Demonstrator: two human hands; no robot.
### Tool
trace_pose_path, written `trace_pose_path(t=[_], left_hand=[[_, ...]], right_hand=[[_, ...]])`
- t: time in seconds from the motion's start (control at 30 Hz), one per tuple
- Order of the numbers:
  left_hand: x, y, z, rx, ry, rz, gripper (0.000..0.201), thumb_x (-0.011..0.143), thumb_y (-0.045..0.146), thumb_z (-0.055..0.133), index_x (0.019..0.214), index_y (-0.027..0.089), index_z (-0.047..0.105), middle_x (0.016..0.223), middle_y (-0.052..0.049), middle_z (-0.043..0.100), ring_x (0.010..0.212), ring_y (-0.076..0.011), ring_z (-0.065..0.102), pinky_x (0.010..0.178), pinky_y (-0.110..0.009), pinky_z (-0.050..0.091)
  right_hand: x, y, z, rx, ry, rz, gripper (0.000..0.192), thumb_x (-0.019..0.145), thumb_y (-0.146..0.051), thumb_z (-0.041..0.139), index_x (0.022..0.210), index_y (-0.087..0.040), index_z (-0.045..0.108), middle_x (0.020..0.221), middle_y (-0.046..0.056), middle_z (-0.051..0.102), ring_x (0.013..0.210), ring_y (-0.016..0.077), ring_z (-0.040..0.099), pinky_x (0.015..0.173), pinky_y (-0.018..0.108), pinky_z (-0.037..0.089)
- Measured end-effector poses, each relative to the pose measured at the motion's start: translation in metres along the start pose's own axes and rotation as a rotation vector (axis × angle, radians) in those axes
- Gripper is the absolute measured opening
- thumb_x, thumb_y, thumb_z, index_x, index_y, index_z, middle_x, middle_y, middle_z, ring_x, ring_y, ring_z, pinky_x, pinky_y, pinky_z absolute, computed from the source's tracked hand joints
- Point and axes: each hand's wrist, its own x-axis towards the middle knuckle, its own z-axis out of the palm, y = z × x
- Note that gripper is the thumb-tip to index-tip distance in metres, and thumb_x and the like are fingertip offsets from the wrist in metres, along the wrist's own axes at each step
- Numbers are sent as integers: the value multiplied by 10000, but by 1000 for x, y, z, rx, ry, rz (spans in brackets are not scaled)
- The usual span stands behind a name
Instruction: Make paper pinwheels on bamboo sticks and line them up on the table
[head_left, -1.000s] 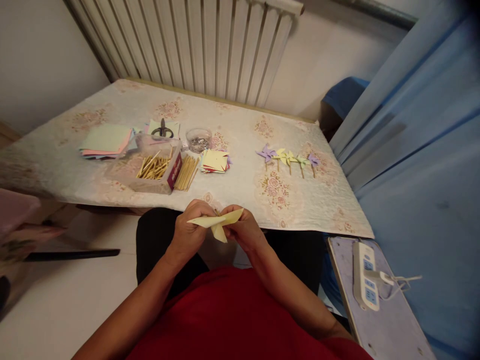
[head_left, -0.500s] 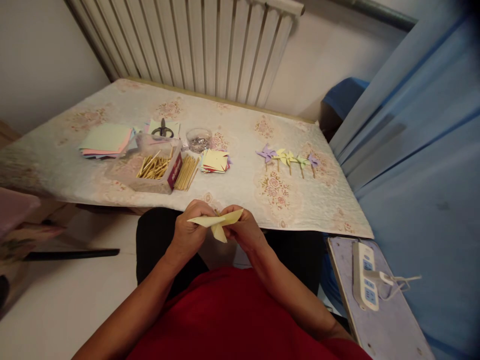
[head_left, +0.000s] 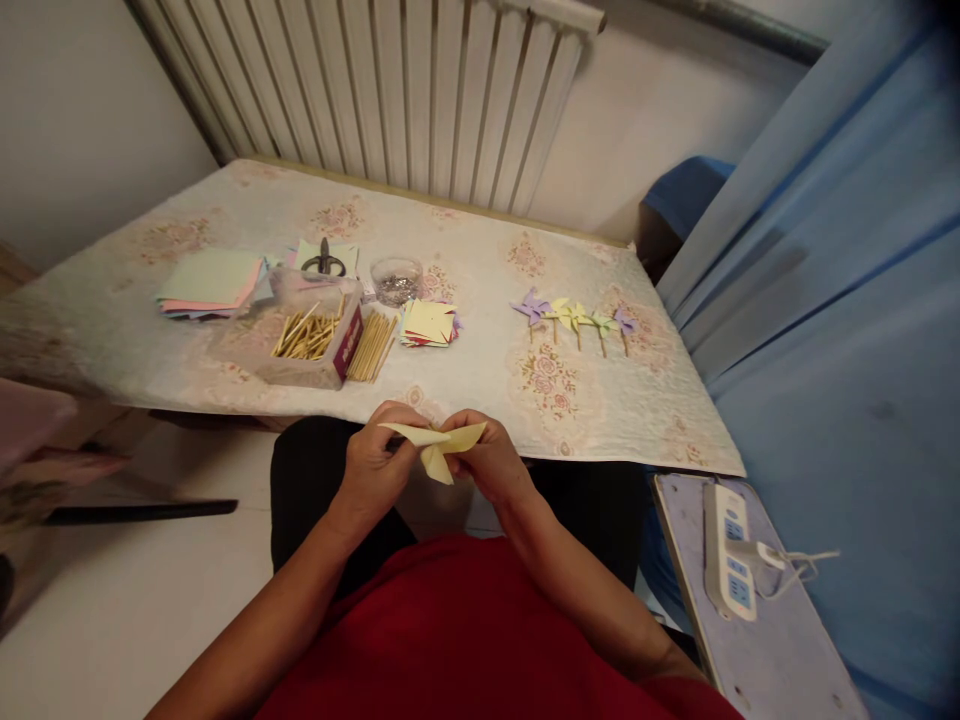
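A pale yellow paper pinwheel [head_left: 436,446], its blades partly folded, is held above my lap just off the table's front edge. My left hand [head_left: 379,452] pinches it from the left, and my right hand [head_left: 486,455] grips its right side. The fingertips behind the paper are hidden. On the table beyond are a stack of cut paper squares [head_left: 430,323], yellow on top, and a row of short wooden sticks [head_left: 371,346]. Several finished pinwheels on sticks, among them a purple one [head_left: 532,305], lie in a row to the right.
A plastic box [head_left: 304,372] of sticks stands left of centre, with scissors [head_left: 325,262] behind it. A clear bowl [head_left: 397,282] holds small metal pieces. Larger coloured paper sheets [head_left: 210,282] lie at left. A power strip [head_left: 729,550] rests on a low surface at right.
The left blade of the yellow pinwheel has tilted slightly, and my left hand has shifted a little. Both hands keep their hold on the paper.
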Motion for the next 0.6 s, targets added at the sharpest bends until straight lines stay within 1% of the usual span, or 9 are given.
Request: trace_pose_path(t=[0.1, 0.13, 0.27, 0.37, 0.6], left_hand=[[0, 0, 0, 10, -10, -18, 189, 834, 251, 641, 1006, 188, 685, 854, -27, 675, 777, -140, 632, 705, -259, 492], [0, 0, 0, 10, -17, -8, 210, 838, 251, 637, 1034, 191, 683, 848, -26, 678, 782, -141, 634, 711, -262, 494], [1, 1, -2, 18, -44, 46, 137, 839, 230, 632, 948, 190, 704, 811, -27, 679, 813, -154, 637, 733, -276, 501], [2, 2, -3, 17, -35, 85, 102, 841, 199, 620, 906, 188, 698, 815, -27, 673, 804, -148, 633, 723, -272, 501], [2, 9, -7, 49, -38, 166, 96, 844, 144, 587, 864, 187, 671, 782, -26, 661, 800, -151, 616, 723, -280, 498]], right_hand=[[0, -1, 0, -19, 3, -26, 194, 685, -319, 706, 760, -184, 589, 463, -71, 520, 383, 61, 381, 400, 186, 237], [-1, -1, 0, -27, 3, -32, 196, 687, -326, 705, 758, -185, 588, 465, -72, 516, 385, 61, 379, 400, 186, 232], [-2, -5, -1, -76, 9, -40, 187, 694, -333, 697, 751, -186, 596, 447, -80, 486, 384, 57, 354, 407, 186, 227], [-5, -9, -1, -117, 7, -50, 155, 699, -308, 684, 752, -181, 613, 454, -80, 489, 393, 52, 344, 423, 184, 242], [-12, -20, 2, -168, 12, -80, 90, 664, -223, 667, 738, -178, 645, 516, -70, 533, 434, 56, 399, 451, 187, 304]])
